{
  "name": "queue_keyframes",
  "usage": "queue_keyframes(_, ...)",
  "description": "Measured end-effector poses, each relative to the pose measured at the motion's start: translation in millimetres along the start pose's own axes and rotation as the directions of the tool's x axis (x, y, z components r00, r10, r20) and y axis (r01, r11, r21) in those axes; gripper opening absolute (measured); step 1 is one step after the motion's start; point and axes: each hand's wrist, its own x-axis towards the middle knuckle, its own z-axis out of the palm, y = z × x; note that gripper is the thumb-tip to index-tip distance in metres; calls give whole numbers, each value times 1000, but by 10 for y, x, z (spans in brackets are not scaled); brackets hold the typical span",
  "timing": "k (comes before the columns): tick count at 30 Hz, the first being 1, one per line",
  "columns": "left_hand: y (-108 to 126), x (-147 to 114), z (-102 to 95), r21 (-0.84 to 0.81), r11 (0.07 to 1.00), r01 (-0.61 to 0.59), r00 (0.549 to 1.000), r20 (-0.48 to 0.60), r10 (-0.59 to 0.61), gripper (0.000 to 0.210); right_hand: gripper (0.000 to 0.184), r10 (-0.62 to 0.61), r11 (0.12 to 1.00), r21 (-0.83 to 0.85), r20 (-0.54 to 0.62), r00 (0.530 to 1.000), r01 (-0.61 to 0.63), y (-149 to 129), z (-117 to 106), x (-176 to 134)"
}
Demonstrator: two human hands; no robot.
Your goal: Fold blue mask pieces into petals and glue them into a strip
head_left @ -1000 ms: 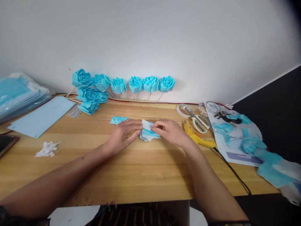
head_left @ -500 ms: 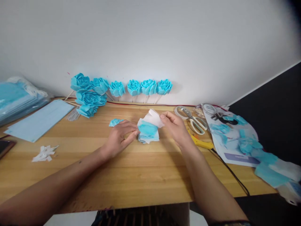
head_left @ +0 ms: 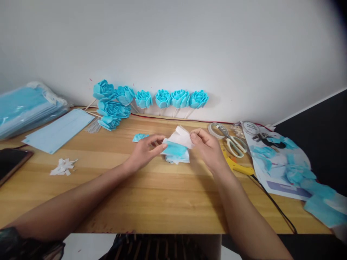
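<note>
My right hand (head_left: 206, 146) pinches a thin white fabric piece (head_left: 181, 135) at its right side, between thumb and fingers. The thumb and fingers of my left hand (head_left: 148, 150) close on the left edge of a light blue fabric piece (head_left: 175, 148). The white and blue pieces overlap at the middle of the table. Below them lies a small stack of pale fabric pieces (head_left: 177, 157). Just behind my left hand sits a small blue folded piece (head_left: 140, 137).
Blue fabric roses (head_left: 163, 99) on sticks lean along the wall. On the left are flat blue masks (head_left: 61, 130), a plastic-wrapped pack (head_left: 29, 108), white scraps (head_left: 63, 167) and a phone (head_left: 13, 162). To the right lie scissors (head_left: 235, 145), a yellow glue gun (head_left: 240, 167) and a printed sheet (head_left: 282, 186).
The view has shifted, so the table's contents appear farther right. My left hand has closed onto the blue piece's edge, which now looks lifted and flatter. My right hand keeps the white piece.
</note>
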Motion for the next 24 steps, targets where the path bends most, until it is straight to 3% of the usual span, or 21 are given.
queue_keyframes(3,9,9,7,-48,997,60,998,23,-59,32,24,7,999,-32,-41,999,-8,8,4,-6)
queue_keyframes(9,2,35,-12,-149,968,202,979,12,-202,42,26,3,1000,-14,-259,966,-7,102,-58,59)
queue_keyframes(16,-16,40,-16,-91,972,216,976,8,-216,45,28,20,989,144,-339,941,30,111,-107,122)
queue_keyframes(20,13,55,-31,78,992,101,992,71,-106,44,31,61,970,243,-327,943,21,146,-110,147)
queue_keyframes(24,37,116,-69,244,964,-110,970,240,50,39,43,186,951,296,-298,936,-94,232,-99,193)
